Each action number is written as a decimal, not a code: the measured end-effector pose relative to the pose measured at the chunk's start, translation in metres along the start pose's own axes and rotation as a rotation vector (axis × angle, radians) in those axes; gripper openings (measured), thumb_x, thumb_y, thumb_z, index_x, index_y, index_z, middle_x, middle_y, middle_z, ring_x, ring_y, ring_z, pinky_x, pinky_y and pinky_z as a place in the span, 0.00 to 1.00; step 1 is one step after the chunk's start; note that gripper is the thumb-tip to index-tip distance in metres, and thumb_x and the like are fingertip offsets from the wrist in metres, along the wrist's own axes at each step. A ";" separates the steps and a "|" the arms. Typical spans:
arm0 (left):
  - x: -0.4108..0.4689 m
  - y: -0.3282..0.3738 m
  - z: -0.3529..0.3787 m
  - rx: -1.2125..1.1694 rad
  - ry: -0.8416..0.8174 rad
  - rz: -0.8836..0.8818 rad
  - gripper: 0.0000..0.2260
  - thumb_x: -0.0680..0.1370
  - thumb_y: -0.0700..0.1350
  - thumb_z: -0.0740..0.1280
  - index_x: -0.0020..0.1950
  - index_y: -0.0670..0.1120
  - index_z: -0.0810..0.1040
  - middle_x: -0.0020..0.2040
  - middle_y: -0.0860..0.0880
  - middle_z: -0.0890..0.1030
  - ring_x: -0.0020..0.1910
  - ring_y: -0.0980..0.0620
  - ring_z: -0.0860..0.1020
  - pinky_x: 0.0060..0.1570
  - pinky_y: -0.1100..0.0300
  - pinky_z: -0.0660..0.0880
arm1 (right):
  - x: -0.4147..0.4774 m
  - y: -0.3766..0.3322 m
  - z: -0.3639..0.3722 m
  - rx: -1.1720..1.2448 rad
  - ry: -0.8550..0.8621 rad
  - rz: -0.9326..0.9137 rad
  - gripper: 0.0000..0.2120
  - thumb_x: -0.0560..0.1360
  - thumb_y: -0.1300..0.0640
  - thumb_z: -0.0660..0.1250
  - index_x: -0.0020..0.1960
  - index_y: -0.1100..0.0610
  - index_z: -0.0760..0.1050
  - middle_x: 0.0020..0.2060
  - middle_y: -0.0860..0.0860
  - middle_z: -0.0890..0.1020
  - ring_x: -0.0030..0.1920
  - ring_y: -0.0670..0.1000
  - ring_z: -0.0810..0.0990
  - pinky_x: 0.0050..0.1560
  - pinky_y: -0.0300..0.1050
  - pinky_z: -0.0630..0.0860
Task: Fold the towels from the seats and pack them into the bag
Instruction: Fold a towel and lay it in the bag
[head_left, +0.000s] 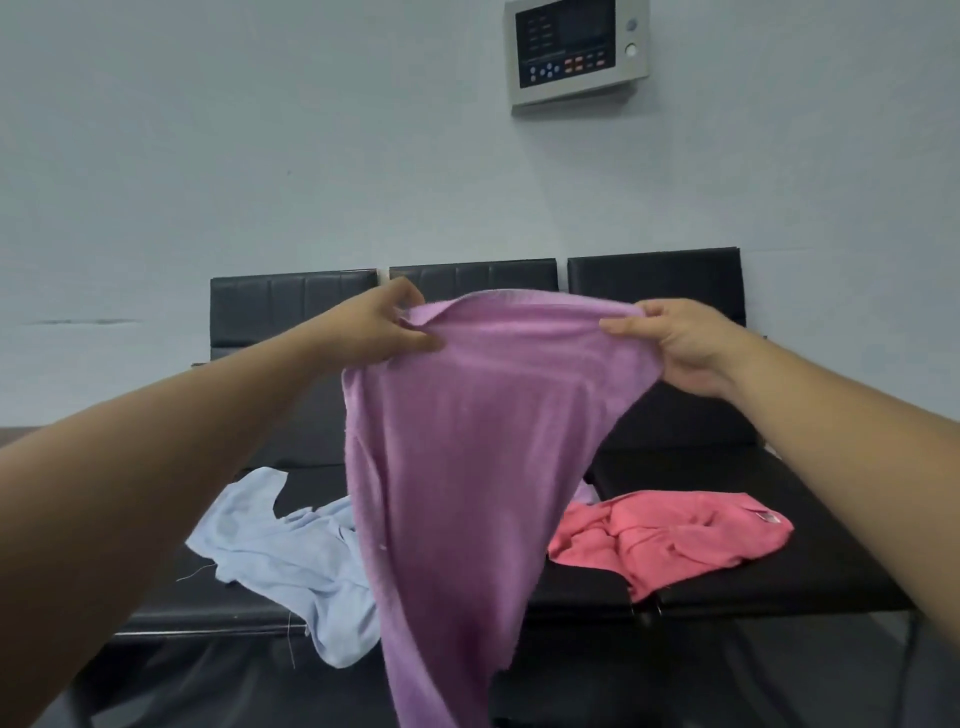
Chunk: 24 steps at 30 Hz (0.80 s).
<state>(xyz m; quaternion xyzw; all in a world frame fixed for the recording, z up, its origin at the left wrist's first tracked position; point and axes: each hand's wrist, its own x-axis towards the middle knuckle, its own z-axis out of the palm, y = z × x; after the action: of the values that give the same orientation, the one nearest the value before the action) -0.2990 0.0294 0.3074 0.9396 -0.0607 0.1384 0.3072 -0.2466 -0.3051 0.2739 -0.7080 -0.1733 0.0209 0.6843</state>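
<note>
A purple towel (467, 467) hangs in the air in front of me, stretched along its top edge. My left hand (384, 330) pinches its upper left corner and my right hand (680, 345) grips its upper right corner. Its lower end drops past the front of the black seats (701, 431) and out of the frame. A light blue towel (291, 561) lies crumpled on the left seat, partly over the front edge. A pink towel (675, 535) lies bunched on the right seat. No bag is in view.
The row of three black padded seats stands against a pale wall (208, 156). A grey control panel (574, 49) with buttons is mounted on the wall above the seats. Dark floor shows under the seat fronts.
</note>
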 end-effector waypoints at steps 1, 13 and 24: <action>0.001 -0.001 0.000 0.007 0.013 0.014 0.10 0.77 0.51 0.74 0.54 0.53 0.76 0.51 0.51 0.83 0.49 0.49 0.82 0.51 0.54 0.77 | 0.002 0.000 -0.006 0.110 -0.007 -0.007 0.14 0.65 0.57 0.81 0.47 0.58 0.80 0.45 0.56 0.86 0.50 0.57 0.85 0.60 0.54 0.81; 0.006 -0.037 -0.002 0.332 -0.124 -0.001 0.18 0.80 0.57 0.68 0.49 0.41 0.83 0.37 0.49 0.77 0.34 0.52 0.75 0.41 0.59 0.74 | 0.004 0.030 -0.020 -0.195 0.278 0.186 0.06 0.72 0.65 0.77 0.47 0.63 0.81 0.47 0.60 0.85 0.43 0.56 0.85 0.44 0.50 0.80; -0.007 -0.001 0.022 -0.557 -0.336 0.012 0.08 0.81 0.32 0.60 0.48 0.42 0.77 0.42 0.44 0.79 0.37 0.52 0.82 0.38 0.59 0.82 | 0.007 0.023 0.010 -0.384 0.300 -0.002 0.06 0.79 0.66 0.69 0.54 0.61 0.82 0.42 0.58 0.83 0.35 0.49 0.80 0.36 0.40 0.79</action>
<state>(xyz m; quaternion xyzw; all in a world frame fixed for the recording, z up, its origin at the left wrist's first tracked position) -0.3007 0.0171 0.2878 0.8286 -0.1515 -0.0387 0.5375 -0.2375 -0.2937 0.2521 -0.8200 -0.0713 -0.1182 0.5554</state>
